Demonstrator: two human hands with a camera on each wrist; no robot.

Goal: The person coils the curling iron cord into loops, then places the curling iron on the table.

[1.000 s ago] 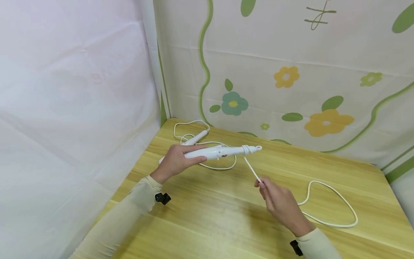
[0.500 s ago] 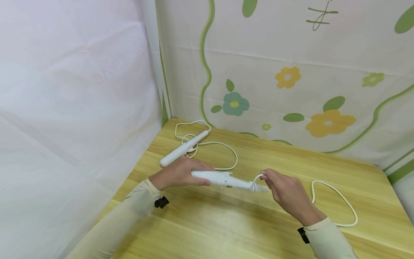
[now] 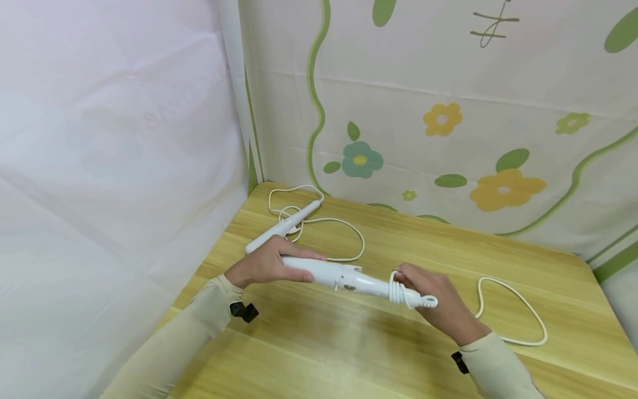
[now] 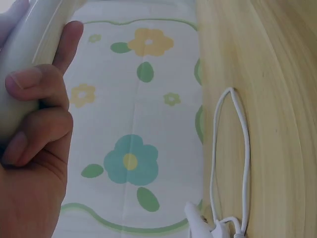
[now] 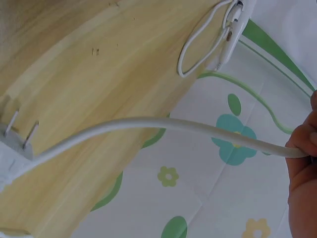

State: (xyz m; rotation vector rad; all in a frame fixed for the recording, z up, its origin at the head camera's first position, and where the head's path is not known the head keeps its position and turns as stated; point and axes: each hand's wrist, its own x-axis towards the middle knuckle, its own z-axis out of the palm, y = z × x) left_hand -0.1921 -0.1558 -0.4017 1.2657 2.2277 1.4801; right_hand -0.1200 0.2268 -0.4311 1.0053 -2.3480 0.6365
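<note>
My left hand (image 3: 266, 263) grips the broad end of a white hair straightener (image 3: 319, 272), held above the table and tilted slightly down to the right. In the left wrist view its fingers (image 4: 39, 84) curl round the white body. Several turns of white cord (image 3: 399, 292) wrap the narrow handle near its end. My right hand (image 3: 441, 299) is beside this wrapped end, partly behind it, pinching the cord. In the right wrist view the cord (image 5: 163, 123) runs from those fingers to a two-pin plug (image 5: 12, 156).
A second white hair straightener (image 3: 284, 226) lies on the wooden table (image 3: 319, 354) at the back left, its thin cord (image 3: 361, 238) looped beside it. On the right, a loop of the held straightener's cord lies on the wood. A flowered cloth (image 3: 389, 100) hangs behind the table.
The straightener has come down and its narrow end has tipped lower. My right hand has risen from below it, passing the cord over the handle, and is now beside the wrapped end.
</note>
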